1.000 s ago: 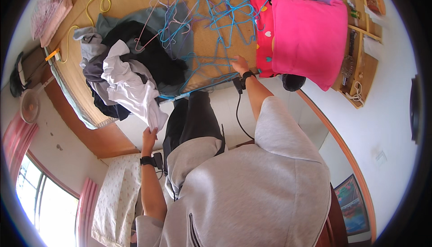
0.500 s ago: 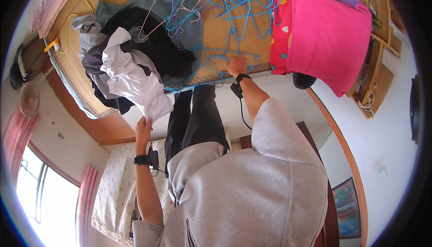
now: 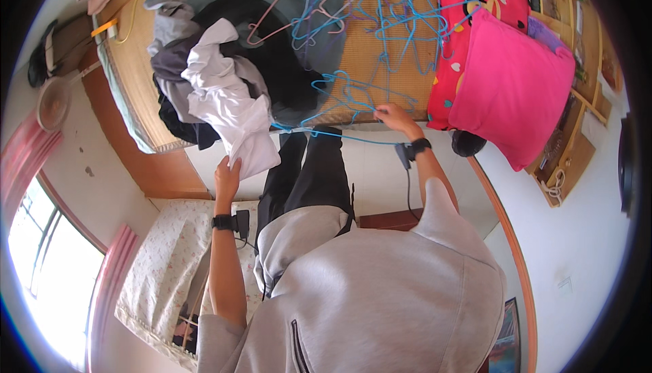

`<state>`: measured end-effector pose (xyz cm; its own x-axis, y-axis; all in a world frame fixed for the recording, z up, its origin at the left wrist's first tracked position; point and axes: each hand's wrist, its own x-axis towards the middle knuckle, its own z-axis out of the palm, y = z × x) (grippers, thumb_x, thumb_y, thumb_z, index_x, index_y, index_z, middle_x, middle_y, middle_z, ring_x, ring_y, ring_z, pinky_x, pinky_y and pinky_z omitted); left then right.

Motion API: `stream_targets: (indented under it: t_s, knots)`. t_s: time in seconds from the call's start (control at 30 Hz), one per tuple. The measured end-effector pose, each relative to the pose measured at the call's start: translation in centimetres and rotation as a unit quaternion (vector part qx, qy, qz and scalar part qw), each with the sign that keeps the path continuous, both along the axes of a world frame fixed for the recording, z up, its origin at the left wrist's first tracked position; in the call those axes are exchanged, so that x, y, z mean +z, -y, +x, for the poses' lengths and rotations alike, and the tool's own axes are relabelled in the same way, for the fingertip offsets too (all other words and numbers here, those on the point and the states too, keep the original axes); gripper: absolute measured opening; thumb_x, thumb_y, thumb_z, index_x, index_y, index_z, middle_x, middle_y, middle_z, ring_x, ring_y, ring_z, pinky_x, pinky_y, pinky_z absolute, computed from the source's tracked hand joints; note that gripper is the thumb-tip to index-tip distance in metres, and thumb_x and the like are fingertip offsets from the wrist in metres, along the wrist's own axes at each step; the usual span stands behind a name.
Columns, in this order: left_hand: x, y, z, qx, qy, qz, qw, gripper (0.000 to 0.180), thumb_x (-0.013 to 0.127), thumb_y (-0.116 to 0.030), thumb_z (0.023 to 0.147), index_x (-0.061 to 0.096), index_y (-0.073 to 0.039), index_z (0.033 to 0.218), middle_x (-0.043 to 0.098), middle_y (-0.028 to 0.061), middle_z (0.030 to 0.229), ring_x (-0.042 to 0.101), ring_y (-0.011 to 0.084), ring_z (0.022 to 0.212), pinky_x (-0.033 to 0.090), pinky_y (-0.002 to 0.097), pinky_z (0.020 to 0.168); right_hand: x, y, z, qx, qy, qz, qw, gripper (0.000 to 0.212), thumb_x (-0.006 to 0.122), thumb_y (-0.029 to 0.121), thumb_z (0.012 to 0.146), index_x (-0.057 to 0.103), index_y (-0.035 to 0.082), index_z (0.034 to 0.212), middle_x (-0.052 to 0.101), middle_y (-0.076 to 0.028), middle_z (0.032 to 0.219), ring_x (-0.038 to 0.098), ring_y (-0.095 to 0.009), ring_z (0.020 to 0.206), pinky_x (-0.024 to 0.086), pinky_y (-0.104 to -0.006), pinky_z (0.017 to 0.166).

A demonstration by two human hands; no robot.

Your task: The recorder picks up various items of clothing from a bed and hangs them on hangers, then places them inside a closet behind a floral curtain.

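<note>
My left hand (image 3: 227, 174) is closed on the hem of a white garment (image 3: 224, 108), pulling it toward me over the bed's near edge. The rest of that garment lies across a heap of grey and black clothes (image 3: 275, 47). At the mat's front edge my right hand (image 3: 397, 119) has its fingertips pinched on a blue wire hanger (image 3: 350, 98). Several blue hangers overlap there, and one long blue bar hangs past the edge toward my right wrist. Farther back lies a tangle of blue, purple and pink hangers (image 3: 380, 16).
A woven mat (image 3: 387, 67) covers the bed. A pink folded cloth (image 3: 513, 84) and a red patterned pillow (image 3: 445, 67) lie at the right, beside wooden shelving (image 3: 543, 162). A yellow hose-like loop (image 3: 136, 13) is far left. A fan (image 3: 54, 104) stands near the window.
My right hand has drawn back toward the bed's edge and rightward, with the front blue hangers spreading and shifting. My left hand keeps its hold on the white garment. The view has shifted.
</note>
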<state>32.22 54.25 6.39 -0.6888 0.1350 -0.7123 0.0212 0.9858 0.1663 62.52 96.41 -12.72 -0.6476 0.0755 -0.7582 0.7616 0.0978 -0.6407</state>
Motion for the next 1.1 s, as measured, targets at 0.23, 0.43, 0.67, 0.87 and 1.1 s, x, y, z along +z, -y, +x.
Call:
stream_targets:
  t_s: [0.23, 0.43, 0.67, 0.87, 1.1]
  knots:
    - [1.4, 2.4, 0.4, 0.044, -0.1, 0.13, 0.985, 0.046, 0.053, -0.038, 0.103, 0.065, 0.006, 0.096, 0.066, 0.0277, 0.082, 0.064, 0.0373, 0.074, 0.047, 0.0474, 0.071, 13.9, -2.7, -1.7, 0.02, 0.182, -0.094, 0.979, 0.026, 0.061, 0.029, 0.096, 0.07, 0.005, 0.09, 0.058, -0.004, 0.069, 0.053, -0.015, 0.066, 0.043, -0.0332, 0.062]
    - [7.8, 5.0, -1.8, 0.253, -0.18, 0.22, 0.925, 0.057, 0.051, -0.045, 0.104, 0.052, -0.001, 0.068, 0.042, 0.001, 0.056, 0.037, 0.0151, 0.054, 0.028, 0.0413, 0.052, 21.5, -2.2, -0.2, 0.129, 0.04, 0.118, 0.984, 0.023, 0.059, 0.022, 0.098, 0.07, 0.003, 0.092, 0.055, -0.004, 0.067, 0.052, -0.015, 0.061, 0.042, -0.032, 0.058]
    - [18.0, 10.5, -4.2, 0.516, -0.038, 0.553, 0.653, 0.05, 0.058, -0.038, 0.101, 0.053, 0.0, 0.133, 0.061, 0.0116, 0.122, 0.06, 0.0175, 0.106, 0.05, 0.0325, 0.092, 30.2, 1.2, -4.6, -0.077, -0.011, 0.287, 0.955, 0.02, 0.058, 0.017, 0.096, 0.069, 0.0, 0.094, 0.069, -0.019, 0.082, 0.068, -0.036, 0.079, 0.05, -0.0398, 0.071]
    - [9.4, 22.6, -1.4, 0.34, -0.076, 0.387, 0.854, 0.041, 0.059, -0.025, 0.101, 0.062, 0.006, 0.128, 0.068, 0.0074, 0.108, 0.06, 0.0135, 0.099, 0.048, 0.029, 0.085, 28.7, 10.0, -8.5, 0.064, -0.024, 0.299, 0.952, 0.032, 0.064, 0.031, 0.095, 0.067, 0.0, 0.098, 0.068, -0.02, 0.082, 0.068, -0.031, 0.079, 0.05, -0.0409, 0.07]
    - [13.4, 17.8, 4.6, 0.22, 0.074, 0.44, 0.868, 0.034, 0.06, -0.021, 0.102, 0.067, 0.005, 0.122, 0.069, 0.0026, 0.094, 0.057, 0.0078, 0.085, 0.048, 0.0257, 0.075, 27.4, 25.1, -17.2, 0.003, -0.203, -0.004, 0.979, 0.074, 0.085, 0.017, 0.079, 0.042, -0.002, 0.136, 0.05, -0.013, 0.132, 0.066, -0.021, 0.09, 0.055, -0.0335, 0.082]
